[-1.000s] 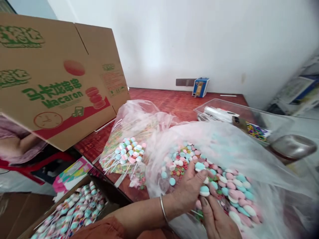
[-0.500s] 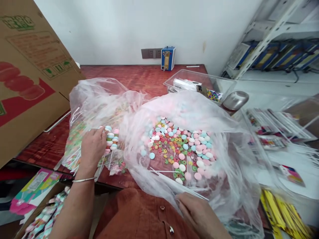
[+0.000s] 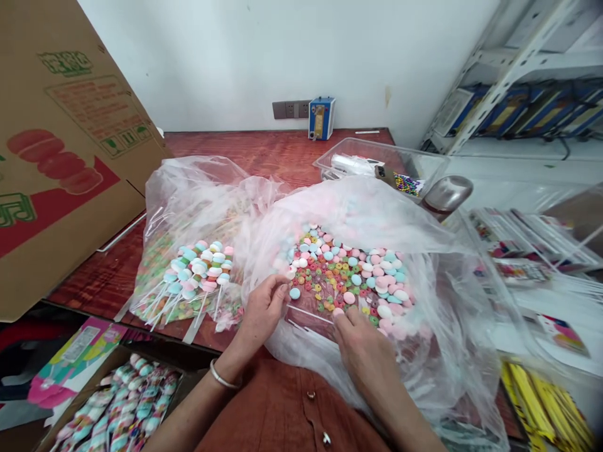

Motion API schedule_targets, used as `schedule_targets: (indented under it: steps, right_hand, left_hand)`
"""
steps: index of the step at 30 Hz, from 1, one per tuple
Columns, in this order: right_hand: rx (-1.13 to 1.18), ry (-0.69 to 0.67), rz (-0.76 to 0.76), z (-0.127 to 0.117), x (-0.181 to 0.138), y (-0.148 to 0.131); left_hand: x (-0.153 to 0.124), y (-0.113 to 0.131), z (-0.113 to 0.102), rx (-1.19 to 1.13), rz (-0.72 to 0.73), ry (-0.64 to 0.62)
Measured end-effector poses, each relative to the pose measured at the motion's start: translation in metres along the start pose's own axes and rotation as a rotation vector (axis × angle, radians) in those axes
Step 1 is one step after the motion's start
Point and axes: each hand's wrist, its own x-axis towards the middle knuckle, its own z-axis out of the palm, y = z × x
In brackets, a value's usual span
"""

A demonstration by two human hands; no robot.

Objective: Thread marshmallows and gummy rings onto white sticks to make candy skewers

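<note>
A big clear plastic bag lies open in front of me, full of loose pastel candy discs and small coloured rings. Both hands are at its near edge, and a thin white stick runs between them. My left hand pinches one end of the stick, close to a white candy disc. My right hand pinches the other end. To the left, a second clear bag holds finished candy skewers lying in a pile.
A large Macaron cardboard box leans at the left. A clear plastic tub and a metal scoop sit behind the bag. A box of wrapped skewers is below left. Metal shelving stands at the right.
My left hand left the skewer pile in the left bag and came to the big bag's near edge. My right hand moved up, and both hands now pinch one white stick.
</note>
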Motion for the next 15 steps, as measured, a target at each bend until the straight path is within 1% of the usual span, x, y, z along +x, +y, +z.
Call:
schedule_targets:
  steps: [2,3,6,7,8,10,11,12,13,15]
  right_hand:
    - [0.021,0.048,0.045,-0.005,-0.011,0.009]
    - [0.039,0.072,0.062,-0.007,-0.016,0.012]
    - [0.093,0.144,0.111,-0.008,-0.026,0.016]
    - [0.12,0.165,0.119,-0.007,-0.028,0.015]
    - [0.149,0.184,0.125,-0.006,-0.029,0.015]
    - [0.206,0.196,0.125,-0.004,-0.031,0.013]
    - [0.231,0.193,0.123,-0.003,-0.032,0.013]
    - [0.253,0.188,0.123,-0.002,-0.033,0.012]
    - [0.272,0.184,0.123,-0.001,-0.033,0.012]
    - [0.316,0.191,0.12,0.0,-0.033,0.013]
  left_hand:
    - [-0.001,-0.005,0.003,-0.111,-0.073,-0.034]
    - [-0.001,-0.006,0.004,-0.183,-0.096,-0.024]
    - [0.002,-0.002,0.011,-0.417,-0.132,0.103]
    - [0.003,0.0,0.013,-0.493,-0.163,0.104]
    - [0.004,0.002,0.015,-0.56,-0.211,0.054]
    - [0.003,0.007,0.02,-0.652,-0.305,-0.127]
    - [0.003,0.008,0.023,-0.672,-0.332,-0.198]
    - [0.002,0.009,0.026,-0.677,-0.339,-0.235]
    - [0.001,0.01,0.03,-0.677,-0.334,-0.24]
    - [-0.001,0.01,0.036,-0.677,-0.325,-0.218]
